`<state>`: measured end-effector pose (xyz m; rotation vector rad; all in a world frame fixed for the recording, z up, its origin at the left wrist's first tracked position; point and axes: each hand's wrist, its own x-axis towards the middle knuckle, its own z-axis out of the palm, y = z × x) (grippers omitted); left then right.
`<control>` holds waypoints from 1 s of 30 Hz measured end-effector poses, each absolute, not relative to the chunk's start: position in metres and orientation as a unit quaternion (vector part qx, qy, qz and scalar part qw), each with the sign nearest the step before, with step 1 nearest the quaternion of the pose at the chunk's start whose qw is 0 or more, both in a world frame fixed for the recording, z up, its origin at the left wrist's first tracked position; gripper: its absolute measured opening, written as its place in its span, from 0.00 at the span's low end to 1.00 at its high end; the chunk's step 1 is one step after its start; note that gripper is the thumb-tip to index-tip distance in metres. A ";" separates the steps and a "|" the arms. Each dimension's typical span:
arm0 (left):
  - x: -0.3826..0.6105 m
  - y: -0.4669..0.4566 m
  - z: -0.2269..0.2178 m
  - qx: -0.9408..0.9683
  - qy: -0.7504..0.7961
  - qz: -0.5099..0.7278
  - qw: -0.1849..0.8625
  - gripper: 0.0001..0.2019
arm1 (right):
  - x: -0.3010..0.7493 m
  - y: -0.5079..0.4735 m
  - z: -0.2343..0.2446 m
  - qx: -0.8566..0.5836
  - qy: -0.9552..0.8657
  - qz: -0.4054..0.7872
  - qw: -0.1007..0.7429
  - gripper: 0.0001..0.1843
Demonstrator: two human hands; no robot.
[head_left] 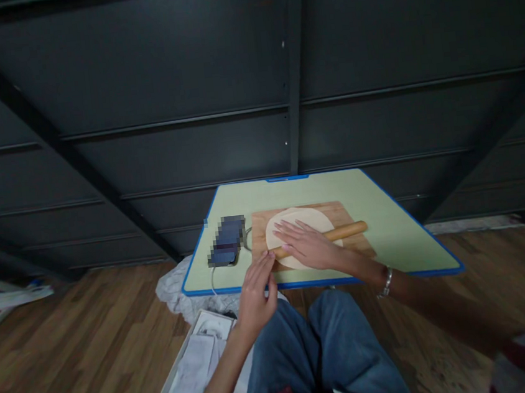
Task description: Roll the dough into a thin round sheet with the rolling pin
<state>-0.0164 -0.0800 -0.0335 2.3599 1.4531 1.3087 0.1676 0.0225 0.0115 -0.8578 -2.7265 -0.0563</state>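
Note:
A wooden rolling pin (341,232) lies across a flat round of pale dough (309,218) on a wooden board (259,229). My right hand (308,243) rests flat on the pin's middle, fingers stretched out over the dough. My left hand (255,292) hovers at the board's near left corner, fingers loosely curled, its fingertips next to the pin's left end. I cannot tell whether they touch it.
The board sits on a small light-green table with a blue edge (402,232). A phone (226,240) with a cable lies left of the board. A white cloth (173,290) and an open box of papers (191,369) lie on the wooden floor. Dark metal shelving stands behind.

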 end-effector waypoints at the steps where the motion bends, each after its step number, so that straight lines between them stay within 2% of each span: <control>1: -0.018 -0.078 -0.032 0.759 0.481 0.437 0.048 0.22 | 0.160 0.023 0.011 -0.300 -0.943 -0.023 0.145 0.26; 5: -0.028 -0.067 -0.025 0.714 0.522 0.461 0.068 0.16 | 0.132 0.025 0.006 -0.303 -0.939 -0.047 0.156 0.27; 9: -0.034 -0.057 -0.029 0.700 0.551 0.448 0.071 0.15 | 0.120 0.030 0.004 -0.287 -0.942 -0.072 0.157 0.27; 19: -0.020 -0.055 -0.039 0.709 0.627 0.316 0.068 0.31 | 0.097 0.087 0.001 -0.371 -0.919 -0.036 0.132 0.25; 23: -0.020 -0.055 -0.040 0.710 0.634 0.300 0.060 0.33 | 0.089 0.113 0.000 -0.406 -0.907 0.005 0.113 0.25; 30: -0.020 -0.058 -0.044 0.714 0.630 0.302 0.038 0.33 | 0.098 0.072 0.003 -0.320 -0.937 -0.028 0.138 0.25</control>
